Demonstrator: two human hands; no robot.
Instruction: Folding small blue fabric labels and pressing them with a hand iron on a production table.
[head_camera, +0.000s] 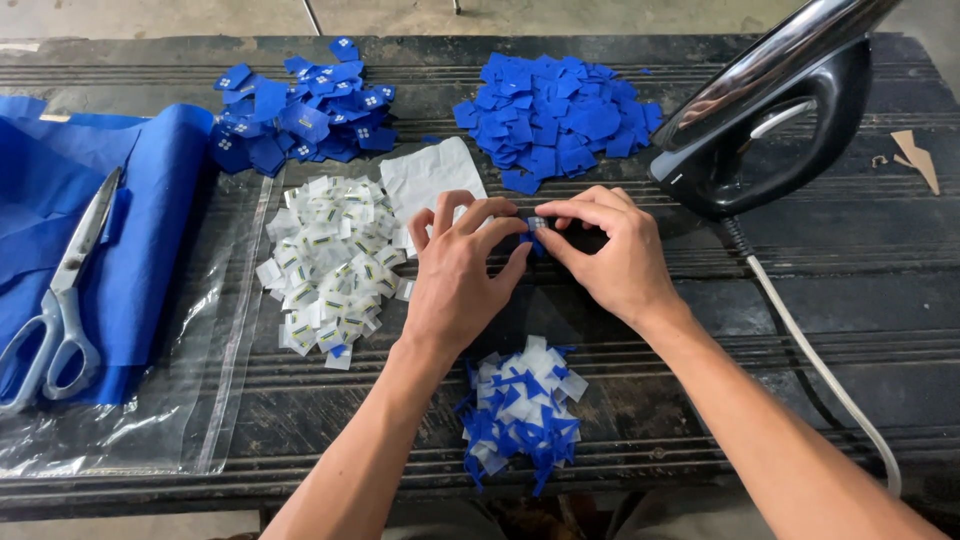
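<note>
Label piece (537, 224), small, white and blue, sits pinched between the fingertips of the left hand (462, 270) and right hand (607, 252) at the middle of a dark, grooved wooden bench (850, 260). At 12 o'clock lies a heap of blue squares (555, 118); at 9 o'clock, white labels (330, 262) on clear plastic; at 6 o'clock, a finished pile (522, 408). Scissors (60, 300) rest on blue fabric (140, 230) far left. An iron (770, 120) stands at 2 o'clock. Pale concrete floor shows beyond.

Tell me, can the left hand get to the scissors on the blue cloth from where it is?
Probably yes. The scissors lie uncovered on the blue cloth, left of the left hand; only the low pile of white labels lies between, though that hand is pinching a small piece.
</note>
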